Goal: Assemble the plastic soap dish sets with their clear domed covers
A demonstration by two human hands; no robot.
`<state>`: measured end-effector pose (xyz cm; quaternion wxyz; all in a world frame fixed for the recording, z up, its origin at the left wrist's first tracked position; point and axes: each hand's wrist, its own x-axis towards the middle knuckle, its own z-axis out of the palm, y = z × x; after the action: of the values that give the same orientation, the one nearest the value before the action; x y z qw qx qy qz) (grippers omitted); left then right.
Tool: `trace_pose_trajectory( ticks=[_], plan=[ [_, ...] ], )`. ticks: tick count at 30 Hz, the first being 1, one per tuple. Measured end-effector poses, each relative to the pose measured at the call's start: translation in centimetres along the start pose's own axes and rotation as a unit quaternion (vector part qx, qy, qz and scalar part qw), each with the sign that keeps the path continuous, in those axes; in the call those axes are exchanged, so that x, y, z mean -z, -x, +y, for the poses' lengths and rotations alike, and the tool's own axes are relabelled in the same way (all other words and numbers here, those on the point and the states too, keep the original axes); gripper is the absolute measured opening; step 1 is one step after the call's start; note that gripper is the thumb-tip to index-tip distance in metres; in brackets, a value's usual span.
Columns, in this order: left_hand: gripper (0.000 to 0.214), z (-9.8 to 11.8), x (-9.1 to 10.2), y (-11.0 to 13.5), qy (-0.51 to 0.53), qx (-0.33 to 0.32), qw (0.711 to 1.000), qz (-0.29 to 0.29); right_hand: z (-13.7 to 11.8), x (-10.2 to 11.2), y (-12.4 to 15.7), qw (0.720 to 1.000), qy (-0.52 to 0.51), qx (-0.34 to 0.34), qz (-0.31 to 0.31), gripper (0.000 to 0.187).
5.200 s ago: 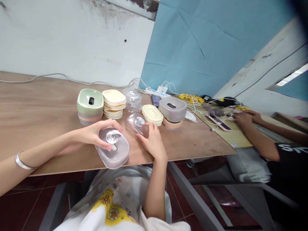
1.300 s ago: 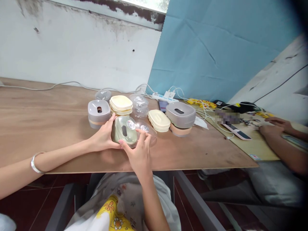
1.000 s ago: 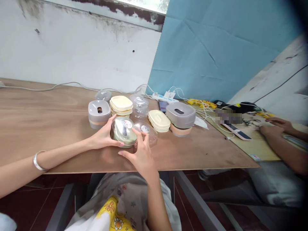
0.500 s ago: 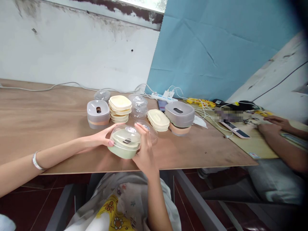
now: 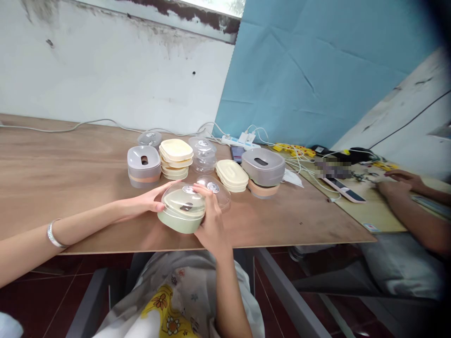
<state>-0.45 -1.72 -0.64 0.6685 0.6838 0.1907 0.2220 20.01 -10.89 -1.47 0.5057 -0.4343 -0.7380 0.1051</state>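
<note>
A small pale green soap box point(image 5: 181, 222) with a clear domed lid point(image 5: 175, 190) is tilted slightly near the table's front edge. My left hand point(image 5: 152, 199) grips its left side, thumb at the lid's rim and fingers partly hidden behind the dome. From the right, my right hand point(image 5: 211, 216) clasps the box with fingertips laid over the top of the lid. Through the lid shows a pale inner tray with a dark slot. Just behind my right fingers lies a loose clear lid point(image 5: 222, 197).
Behind stand grey soap boxes point(image 5: 143, 159), stacked cream trays point(image 5: 176, 150), more cream trays point(image 5: 231, 174), clear lids point(image 5: 203, 162) and a larger grey box point(image 5: 263, 166). A power strip point(image 5: 239, 142) with cables runs along the wall. At right, another person's hands point(image 5: 394, 187) rest over a neighbouring table.
My right fingertips have slid a little left and down over the lid. My left thumb has eased back towards the box's left edge. The box has tipped slightly.
</note>
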Motion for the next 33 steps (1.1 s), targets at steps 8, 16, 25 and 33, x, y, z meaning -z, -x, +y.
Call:
trace_pose_trajectory(
  ticks=[8,16,25,33],
  plan=[
    [0.096,0.7,-0.3,-0.2,-0.026,-0.008,1.0,-0.015,0.2,-0.1,0.1,1.0,0.017,-0.019,0.006,0.06],
    [0.096,1.3,-0.1,0.0,-0.061,0.017,0.997,-0.043,0.2,0.0,0.2,0.999,0.019,-0.047,-0.002,0.068],
    [0.087,1.3,-0.1,0.4,-0.036,0.035,0.996,-0.076,0.1,-0.1,0.2,1.0,0.011,-0.027,0.001,0.061],
    [0.087,1.2,-0.3,0.7,-0.061,0.03,0.996,-0.053,0.2,-0.2,0.1,1.0,-0.007,0.002,0.028,0.041]
  ],
)
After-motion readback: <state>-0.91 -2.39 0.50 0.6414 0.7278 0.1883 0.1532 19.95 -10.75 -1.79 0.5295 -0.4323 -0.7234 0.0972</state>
